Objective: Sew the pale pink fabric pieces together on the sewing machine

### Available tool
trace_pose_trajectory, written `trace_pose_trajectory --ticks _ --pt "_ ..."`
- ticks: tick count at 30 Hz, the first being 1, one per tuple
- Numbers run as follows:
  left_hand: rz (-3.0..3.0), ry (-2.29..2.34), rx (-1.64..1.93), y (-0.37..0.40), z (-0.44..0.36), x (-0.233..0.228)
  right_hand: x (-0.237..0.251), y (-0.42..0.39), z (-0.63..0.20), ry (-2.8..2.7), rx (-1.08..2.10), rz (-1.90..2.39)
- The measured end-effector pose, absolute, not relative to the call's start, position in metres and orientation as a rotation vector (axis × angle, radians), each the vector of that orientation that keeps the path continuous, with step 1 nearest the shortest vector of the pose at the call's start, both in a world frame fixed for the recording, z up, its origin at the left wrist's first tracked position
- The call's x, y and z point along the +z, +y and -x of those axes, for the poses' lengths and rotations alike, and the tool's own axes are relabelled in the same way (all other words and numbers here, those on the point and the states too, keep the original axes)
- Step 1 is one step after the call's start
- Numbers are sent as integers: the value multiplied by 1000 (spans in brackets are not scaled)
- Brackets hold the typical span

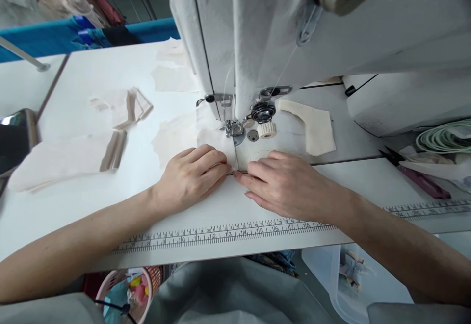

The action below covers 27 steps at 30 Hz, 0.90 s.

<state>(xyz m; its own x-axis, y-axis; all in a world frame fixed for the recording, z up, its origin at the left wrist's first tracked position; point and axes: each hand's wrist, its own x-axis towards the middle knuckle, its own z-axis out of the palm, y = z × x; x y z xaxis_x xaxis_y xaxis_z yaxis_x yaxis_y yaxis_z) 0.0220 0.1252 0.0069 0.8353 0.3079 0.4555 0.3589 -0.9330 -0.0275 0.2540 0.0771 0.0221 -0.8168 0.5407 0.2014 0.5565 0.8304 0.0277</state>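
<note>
A white fabric piece [217,143] lies under the presser foot [234,128] of a sewing machine [215,30], its right edge close to the line of the foot. My left hand [196,174] rests on this piece, fingers curled together and gripping it at the near edge; its thumb is hidden. Just right of it, my right hand [287,182] reaches a fingertip to the fabric's near corner. Its thumb and the other fingers stand apart, with nothing visible between them. A cream curved fabric piece [316,125] lies flat beyond my right hand.
Folded fabric stacks [66,160] and more cut pieces [176,76] lie on the left. A printed ruler [228,233] runs along the front edge. Purple-handled snips [423,179] and a green coil [445,137] sit right. Below are a pink basket [150,289] and a clear bin [333,285].
</note>
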Motion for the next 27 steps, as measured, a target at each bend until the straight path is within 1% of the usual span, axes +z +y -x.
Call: trace_pose_trajectory --ticks 5,18,27 --pt "2927 -558 -706 125 -23 6 23 83 -263 -2833 -83 822" --pt "3048 -727 -869 128 -27 4 24 85 -262 -2858 -148 842" --pt "3016 -707 -828 126 -25 3 22 83 -259 -2866 -178 875"
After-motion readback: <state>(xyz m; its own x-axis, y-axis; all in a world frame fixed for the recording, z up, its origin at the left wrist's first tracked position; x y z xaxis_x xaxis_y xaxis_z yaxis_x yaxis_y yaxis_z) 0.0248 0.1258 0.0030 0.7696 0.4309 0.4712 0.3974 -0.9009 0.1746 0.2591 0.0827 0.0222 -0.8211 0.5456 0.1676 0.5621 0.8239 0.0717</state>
